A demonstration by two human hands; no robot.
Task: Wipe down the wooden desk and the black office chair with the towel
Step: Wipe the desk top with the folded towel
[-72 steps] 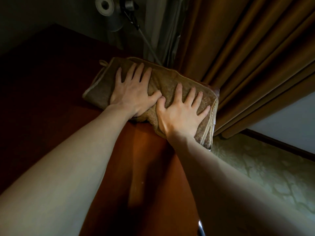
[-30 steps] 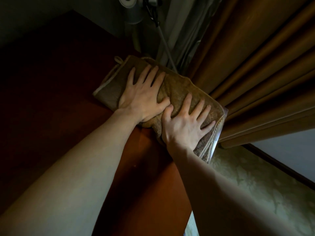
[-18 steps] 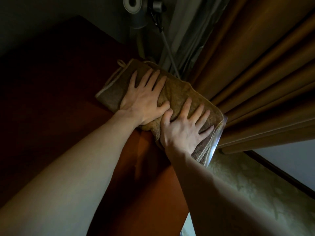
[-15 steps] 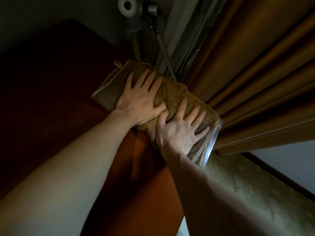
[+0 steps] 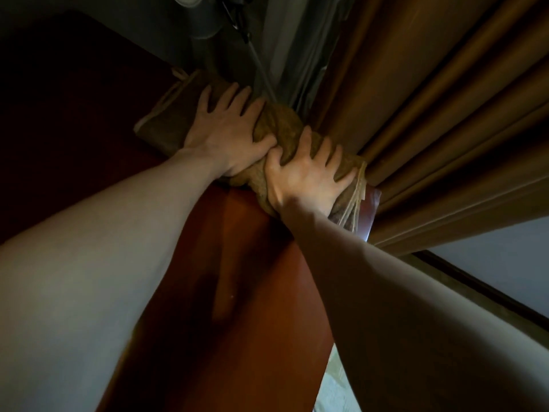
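The towel (image 5: 280,126) lies bunched at the far right corner of the wooden surface (image 5: 237,292), beside the curtain (image 5: 430,114). My left grip (image 5: 228,135) and right grip (image 5: 309,176) press down on it side by side, fingers spread wide.

I'm watching both hands pressing the brown towel (image 5: 279,126) onto the wooden desk (image 5: 252,269), up toward twelve o'clock. The left hand (image 5: 228,135) is lying flat with its fingers spread. The right hand (image 5: 309,176) is sitting at its four o'clock, thumbs close together (the cloth is standing in a bunch between them). Brown curtains (image 5: 430,114) are hanging at two o'clock.
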